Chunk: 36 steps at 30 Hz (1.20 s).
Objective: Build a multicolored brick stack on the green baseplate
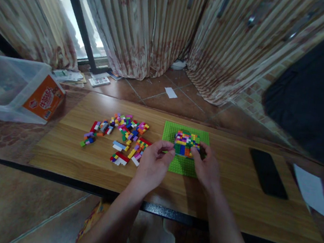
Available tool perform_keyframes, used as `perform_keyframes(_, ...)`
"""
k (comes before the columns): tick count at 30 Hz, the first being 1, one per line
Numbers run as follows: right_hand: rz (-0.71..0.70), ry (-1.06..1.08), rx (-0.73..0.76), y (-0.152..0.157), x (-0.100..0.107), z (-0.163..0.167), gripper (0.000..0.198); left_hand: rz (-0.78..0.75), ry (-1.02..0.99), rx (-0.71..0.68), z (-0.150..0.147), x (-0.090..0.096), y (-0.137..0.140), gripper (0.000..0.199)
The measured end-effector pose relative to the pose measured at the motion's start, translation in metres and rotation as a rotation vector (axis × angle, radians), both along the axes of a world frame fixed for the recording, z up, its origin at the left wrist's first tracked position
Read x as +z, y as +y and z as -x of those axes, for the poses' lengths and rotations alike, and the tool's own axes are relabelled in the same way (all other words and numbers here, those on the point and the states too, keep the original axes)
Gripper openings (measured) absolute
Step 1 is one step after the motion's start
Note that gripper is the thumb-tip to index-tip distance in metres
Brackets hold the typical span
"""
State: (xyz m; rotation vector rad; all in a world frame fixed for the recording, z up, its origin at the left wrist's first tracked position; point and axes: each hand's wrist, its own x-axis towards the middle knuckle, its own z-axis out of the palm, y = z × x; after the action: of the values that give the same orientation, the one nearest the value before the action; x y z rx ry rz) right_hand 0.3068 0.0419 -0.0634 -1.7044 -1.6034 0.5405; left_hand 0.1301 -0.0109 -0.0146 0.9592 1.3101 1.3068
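A block built of many-coloured toy bricks (187,142) sits on a green studded baseplate (184,166). My right hand (208,167) holds the block's right side, with the thumb on the near face and the fingers at the right edge. Beside the block's left side is my left hand (156,162), its thumb and index finger pinched together. Anything between those fingertips is too small to make out. Left of this hand, loose toy bricks (131,131) lie scattered, some joined in small clusters. One cluster of red and white bricks (119,158) lies nearest the front edge.
The wooden table (74,126) has a dark front edge. A black flat panel (268,173) lies on its right part, with white paper (312,189) beyond. At the left stands a clear plastic bin (12,98) with an orange label. Curtains (139,23) hang behind.
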Motion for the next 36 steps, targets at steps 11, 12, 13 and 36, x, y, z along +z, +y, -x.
perform_keyframes(11, 0.006, 0.093, -0.043, -0.001, -0.004, 0.006, 0.06, -0.027, 0.062, -0.002, -0.003, -0.001, -0.002, 0.013)
perform_keyframes(12, 0.006, 0.099, -0.047, -0.001, -0.005, 0.007, 0.06, -0.026, 0.065, -0.004, -0.004, -0.001, -0.002, 0.013)
perform_keyframes(13, 0.006, 0.104, -0.048, -0.001, -0.005, 0.007, 0.06, -0.025, 0.067, -0.004, -0.004, -0.002, -0.002, 0.013)
perform_keyframes(36, 0.028, 0.633, -0.202, 0.012, 0.007, 0.0, 0.042, 0.006, 0.022, -0.111, -0.022, -0.005, -0.001, 0.015)
